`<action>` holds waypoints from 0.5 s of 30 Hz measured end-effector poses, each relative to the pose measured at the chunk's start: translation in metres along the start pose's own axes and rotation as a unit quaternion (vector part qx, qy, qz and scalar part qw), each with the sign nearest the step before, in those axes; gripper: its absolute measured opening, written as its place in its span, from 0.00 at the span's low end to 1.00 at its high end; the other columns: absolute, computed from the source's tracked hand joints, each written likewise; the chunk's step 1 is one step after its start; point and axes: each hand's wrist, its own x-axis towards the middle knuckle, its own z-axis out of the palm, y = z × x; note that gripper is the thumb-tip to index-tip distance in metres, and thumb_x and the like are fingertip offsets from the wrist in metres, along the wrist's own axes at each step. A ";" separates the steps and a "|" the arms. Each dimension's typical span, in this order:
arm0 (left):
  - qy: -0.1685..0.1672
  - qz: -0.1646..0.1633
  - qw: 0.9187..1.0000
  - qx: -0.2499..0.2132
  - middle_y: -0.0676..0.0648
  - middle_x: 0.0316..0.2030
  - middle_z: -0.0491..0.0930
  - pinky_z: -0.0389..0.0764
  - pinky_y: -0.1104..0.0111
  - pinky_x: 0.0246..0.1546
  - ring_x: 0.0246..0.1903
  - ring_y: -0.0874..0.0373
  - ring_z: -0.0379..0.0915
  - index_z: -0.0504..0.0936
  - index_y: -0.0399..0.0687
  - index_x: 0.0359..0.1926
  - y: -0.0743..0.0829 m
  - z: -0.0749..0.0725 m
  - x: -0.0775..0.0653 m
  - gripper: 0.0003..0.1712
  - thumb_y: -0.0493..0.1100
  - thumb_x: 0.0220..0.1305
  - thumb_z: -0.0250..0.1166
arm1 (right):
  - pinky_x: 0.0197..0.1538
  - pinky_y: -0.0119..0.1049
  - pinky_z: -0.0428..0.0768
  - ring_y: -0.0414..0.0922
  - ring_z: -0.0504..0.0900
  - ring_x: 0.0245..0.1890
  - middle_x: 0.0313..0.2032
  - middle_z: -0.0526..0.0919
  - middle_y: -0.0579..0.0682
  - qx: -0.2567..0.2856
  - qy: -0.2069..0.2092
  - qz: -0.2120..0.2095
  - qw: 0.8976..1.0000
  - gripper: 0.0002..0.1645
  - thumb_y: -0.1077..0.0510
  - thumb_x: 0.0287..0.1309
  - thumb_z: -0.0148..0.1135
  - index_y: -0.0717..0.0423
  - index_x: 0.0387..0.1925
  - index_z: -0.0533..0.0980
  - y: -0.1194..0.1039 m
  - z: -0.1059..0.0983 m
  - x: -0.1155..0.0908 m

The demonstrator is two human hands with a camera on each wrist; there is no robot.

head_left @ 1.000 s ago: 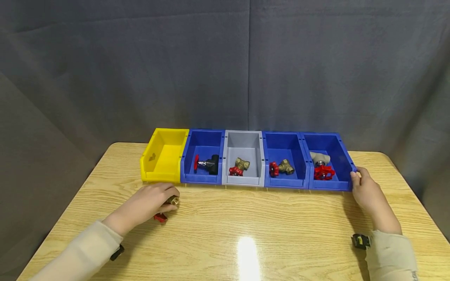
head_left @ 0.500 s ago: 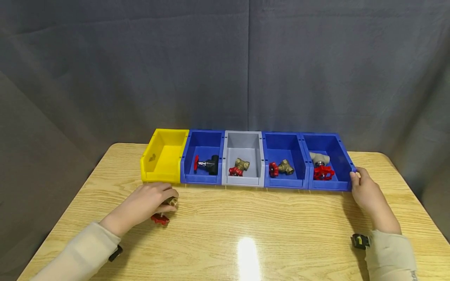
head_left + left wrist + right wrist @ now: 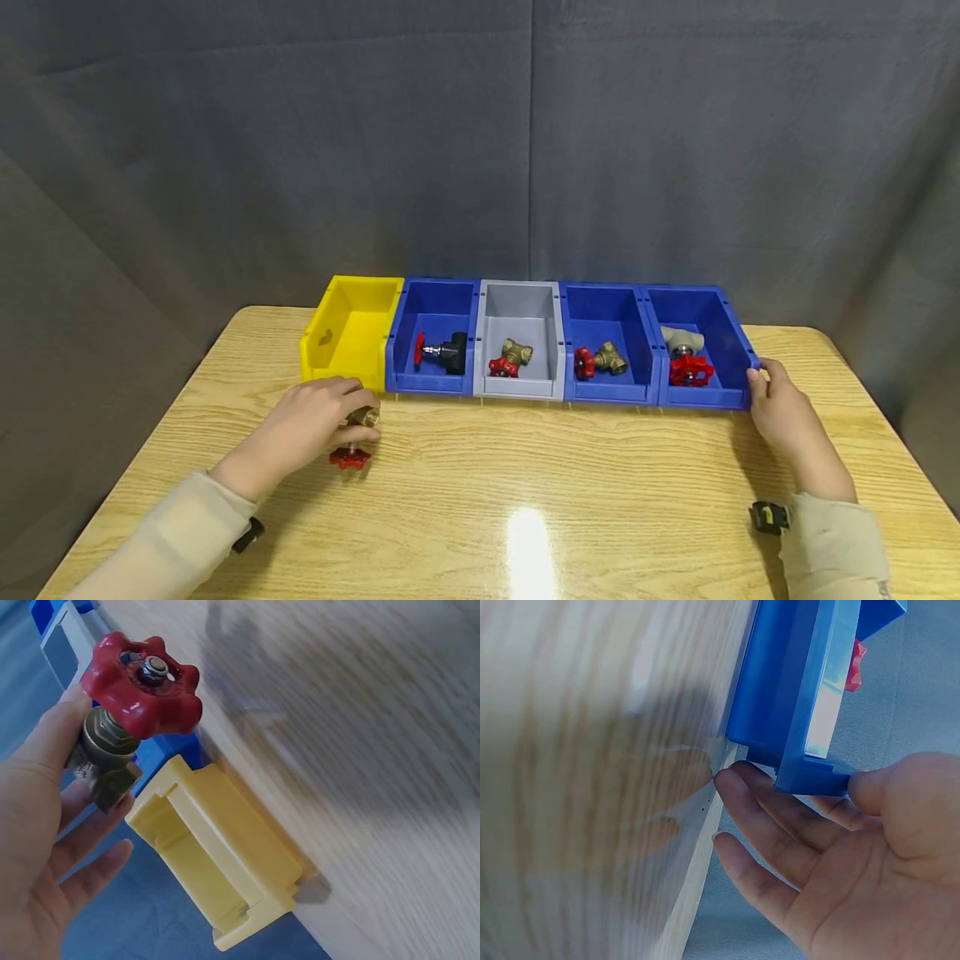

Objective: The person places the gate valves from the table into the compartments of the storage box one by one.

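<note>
My left hand [image 3: 311, 421] grips a brass valve [image 3: 107, 750] by its body, in front of the yellow bin [image 3: 317, 373]. The valve's red handwheel [image 3: 142, 684] points down toward the table in the head view; part of the body is hidden by fingers. At the far right, my right hand [image 3: 786, 417] pinches the front corner of the end blue bin [image 3: 738, 337] between thumb and fingers. In the right wrist view the thumb [image 3: 870, 791] lies against that bin's edge, with fingers beneath the corner.
Bins stand side by side at the table's back. A black valve [image 3: 450, 353] lies in one blue bin, brass valves [image 3: 517, 351] in the grey bin [image 3: 491, 385] and another blue bin [image 3: 603, 300], a grey valve [image 3: 684, 339] in the end bin. A curtain [image 3: 450, 150] hangs behind.
My left hand has raised the brass valve slightly toward the yellow bin and turned it, so the handwheel shows more fully. The right hand has stayed on the end blue bin.
</note>
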 end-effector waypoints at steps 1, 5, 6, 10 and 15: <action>0.005 0.003 1.000 0.000 0.57 0.29 0.76 0.78 0.68 0.27 0.26 0.63 0.70 0.84 0.52 0.37 0.000 -0.001 0.000 0.18 0.55 0.51 0.77 | 0.55 0.74 0.63 0.82 0.63 0.56 0.55 0.63 0.87 0.000 -0.002 0.001 1.000 0.33 0.49 0.79 0.27 0.77 0.65 0.53 0.000 0.000 0.000; 0.017 0.013 1.000 0.004 0.55 0.31 0.78 0.79 0.68 0.29 0.28 0.62 0.73 0.84 0.52 0.40 -0.002 -0.004 0.003 0.19 0.57 0.54 0.74 | 0.55 0.74 0.63 0.82 0.63 0.56 0.55 0.63 0.87 -0.001 -0.007 0.007 1.000 0.34 0.49 0.79 0.27 0.77 0.65 0.52 -0.001 -0.001 0.000; 0.019 0.015 1.000 0.007 0.55 0.31 0.78 0.80 0.68 0.29 0.28 0.61 0.73 0.84 0.52 0.40 -0.002 -0.005 0.003 0.19 0.58 0.54 0.73 | 0.56 0.74 0.63 0.82 0.63 0.56 0.55 0.63 0.87 -0.001 -0.009 0.008 1.000 0.34 0.49 0.79 0.27 0.77 0.66 0.52 -0.001 -0.001 0.000; 0.028 0.018 0.999 0.011 0.54 0.31 0.79 0.81 0.67 0.29 0.29 0.61 0.74 0.85 0.52 0.39 -0.004 -0.008 0.006 0.21 0.62 0.57 0.68 | 0.56 0.74 0.63 0.82 0.63 0.56 0.55 0.63 0.87 -0.003 -0.007 0.009 1.000 0.34 0.49 0.79 0.27 0.77 0.65 0.52 -0.001 0.000 -0.001; 0.041 0.016 0.999 0.013 0.53 0.32 0.80 0.82 0.66 0.29 0.29 0.60 0.75 0.84 0.50 0.39 -0.008 -0.011 0.010 0.23 0.64 0.59 0.64 | 0.56 0.74 0.63 0.82 0.62 0.56 0.56 0.62 0.87 -0.003 -0.007 0.011 1.000 0.33 0.49 0.79 0.27 0.77 0.65 0.52 -0.002 0.000 -0.001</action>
